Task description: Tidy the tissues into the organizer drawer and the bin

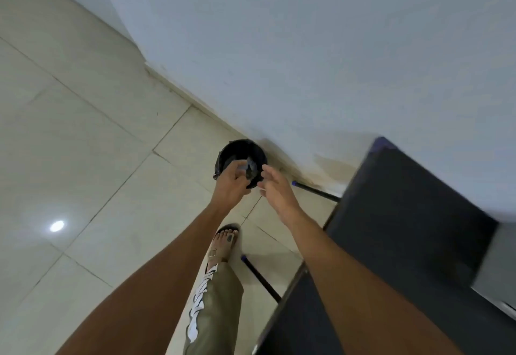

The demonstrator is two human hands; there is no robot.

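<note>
A small round black bin lined with a dark bag stands on the tiled floor against the wall. My left hand is stretched out over its rim, fingers curled beside a pale crumpled tissue that shows inside the bin's mouth; whether the fingers still touch the tissue is unclear. My right hand hovers just right of the bin, fingers apart and holding nothing. The organizer drawer is out of view.
A dark table top fills the lower right, with two thin black legs reaching the floor. A grey box sits at its right edge. My sandalled foot stands below the bin. A white wall rises behind.
</note>
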